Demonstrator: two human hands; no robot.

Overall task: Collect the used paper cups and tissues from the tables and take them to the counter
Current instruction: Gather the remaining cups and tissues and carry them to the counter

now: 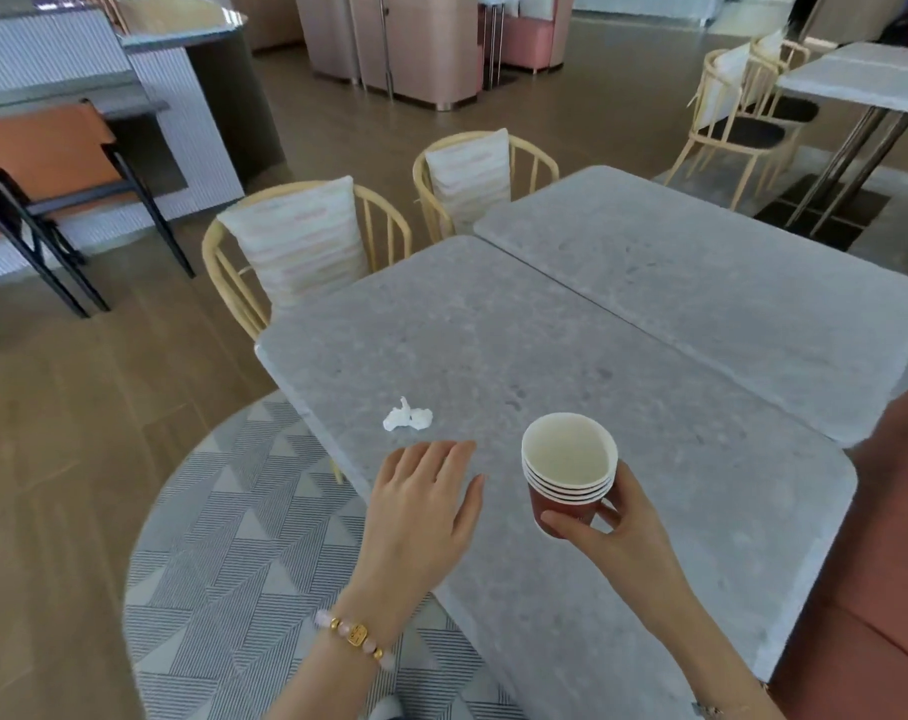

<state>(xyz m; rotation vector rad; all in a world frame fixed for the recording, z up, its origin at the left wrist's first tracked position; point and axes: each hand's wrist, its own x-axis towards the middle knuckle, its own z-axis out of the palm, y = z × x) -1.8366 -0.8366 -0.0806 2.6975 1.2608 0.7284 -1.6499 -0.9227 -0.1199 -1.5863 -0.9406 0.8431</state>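
Looking down over a grey speckled stone bench point(493, 330), a person's two bare hands reach forward. The right hand point(618, 517) has its grip curled round a nested stack of four paper cups point(566, 475), red outside and white inside, with the thumb across the front and the fingers behind. The stack is upright and the top cup looks empty; whether it rests on the bench cannot be told. The left hand point(425, 491), at nine o'clock from the stack, has an open grip, fingers straight, palm down, holding nothing. A crumpled white tissue point(407, 418) lies on the bench at eleven o'clock from that hand, near but untouched. A beaded bracelet point(355, 636) circles the left wrist. A second bench point(701, 272) butts against the first at one o'clock. Two pale wooden chairs point(389, 220) with striped cushions point(296, 241) stand at eleven o'clock, and a patterned grey rug point(223, 537) lies at seven o'clock.
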